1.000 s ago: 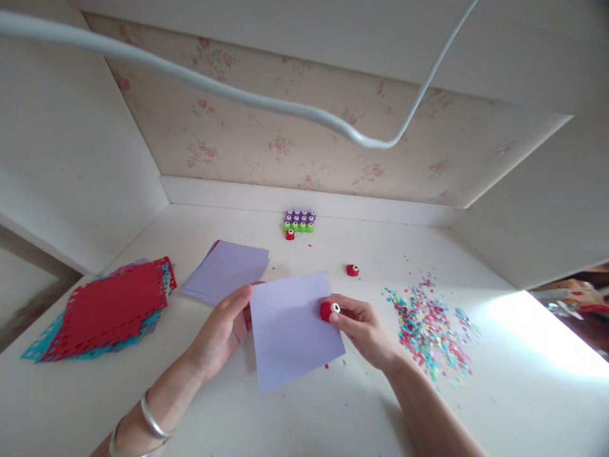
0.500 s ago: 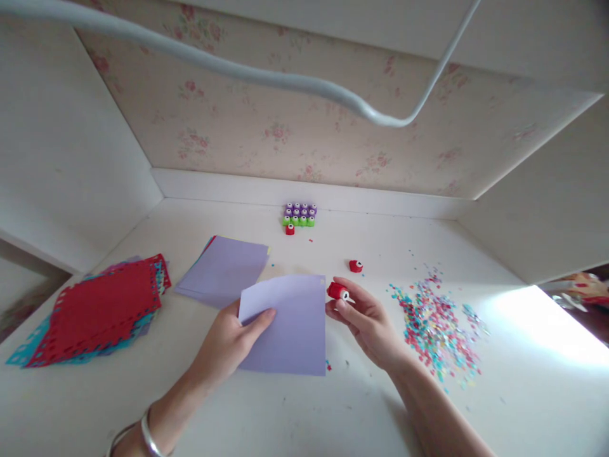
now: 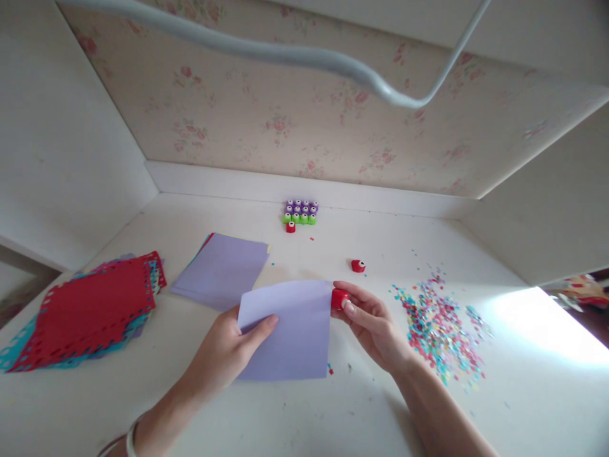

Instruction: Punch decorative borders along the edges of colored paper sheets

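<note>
A sheet of lavender paper (image 3: 290, 336) is pinched along its left side by my left hand (image 3: 233, 343), thumb on top and fingers underneath. At the sheet's upper right edge, my right hand (image 3: 373, 324) grips a small red craft punch (image 3: 339, 299), its thumb pressing on the white button. The punch meets the paper's edge; whether the edge is inside its slot I cannot tell. Another red craft punch (image 3: 358, 266) lies on the table just beyond my right hand.
Behind my left hand is a stack of lavender paper (image 3: 228, 263). Far left lie punched red and blue sheets (image 3: 95, 311). Purple and green punches (image 3: 299, 212) stand in rows near the wall, a red punch (image 3: 290, 227) before them. Loose confetti (image 3: 442, 327) is scattered at right.
My right hand has brought the red punch against the paper's right edge, slightly lower than before, and its thumb has moved onto the button. My left hand keeps holding the sheet.
</note>
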Motion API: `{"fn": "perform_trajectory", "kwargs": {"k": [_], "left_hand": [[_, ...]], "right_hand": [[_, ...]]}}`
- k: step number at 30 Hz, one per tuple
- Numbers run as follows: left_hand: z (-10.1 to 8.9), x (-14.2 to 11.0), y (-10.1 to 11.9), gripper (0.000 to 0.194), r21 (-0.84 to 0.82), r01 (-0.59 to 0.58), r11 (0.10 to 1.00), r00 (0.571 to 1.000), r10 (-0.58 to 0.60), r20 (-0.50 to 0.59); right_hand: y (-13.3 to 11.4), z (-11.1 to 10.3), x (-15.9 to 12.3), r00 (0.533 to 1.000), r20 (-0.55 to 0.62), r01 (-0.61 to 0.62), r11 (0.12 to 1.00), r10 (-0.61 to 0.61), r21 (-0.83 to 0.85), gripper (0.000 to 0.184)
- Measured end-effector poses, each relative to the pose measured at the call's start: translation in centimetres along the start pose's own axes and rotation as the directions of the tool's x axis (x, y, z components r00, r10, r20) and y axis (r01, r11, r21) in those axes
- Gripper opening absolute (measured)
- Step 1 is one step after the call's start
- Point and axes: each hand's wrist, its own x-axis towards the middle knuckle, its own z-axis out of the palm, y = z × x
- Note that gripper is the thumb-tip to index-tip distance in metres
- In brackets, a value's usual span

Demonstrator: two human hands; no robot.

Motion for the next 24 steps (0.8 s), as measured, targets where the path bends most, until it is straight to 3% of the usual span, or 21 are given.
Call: {"fn": "perform_trajectory", "kwargs": {"k": [9, 17, 24], "left_hand": [[0.1, -0.2, 0.1, 0.039, 0.066, -0.023, 0.998, 1.000, 0.022, 0.011], [0.2, -0.4, 0.2, 0.038, 0.046, -0.037, 0.998, 0.995, 0.033, 0.095], [0.5, -0.3, 0.2, 0.043, 0.026, -0.001, 1.000, 0.997, -0.001, 0.083]], "right_hand": [[-0.1, -0.2, -0.1, 1.000, 0.016, 0.005, 0.999, -0.004, -0.050, 0.039], [0.2, -0.9, -0.2, 0.997, 0.074, -0.006, 0.989, 0.016, -0.145, 0.044], [-0.7, 0.5, -0.3, 0.986, 0.161, -0.020, 0.989, 0.043, -0.145, 0.026]]}}
